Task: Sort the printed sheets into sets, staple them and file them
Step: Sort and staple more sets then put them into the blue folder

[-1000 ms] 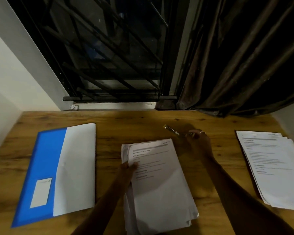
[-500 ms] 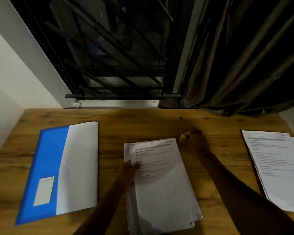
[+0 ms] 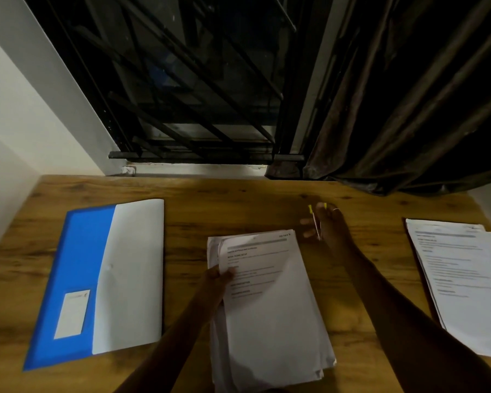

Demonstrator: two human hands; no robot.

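Printed sheets [image 3: 270,307] in grip of left hand [image 3: 214,282], yellow-tipped clip [image 3: 315,226] in right hand [image 3: 331,226], folder [image 3: 80,265] alongside.

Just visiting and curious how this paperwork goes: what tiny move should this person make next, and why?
Probably bring the right hand down to the top right corner of the middle stack of sheets. It holds a thin yellow-tipped strip, likely a fastener, just beyond that corner, while the left hand grips the stack's left edge, steadying it.

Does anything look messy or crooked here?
Yes. The middle stack, held by the left hand, is untidy: its sheets are fanned, edges not lined up. The right pile is fanned too.
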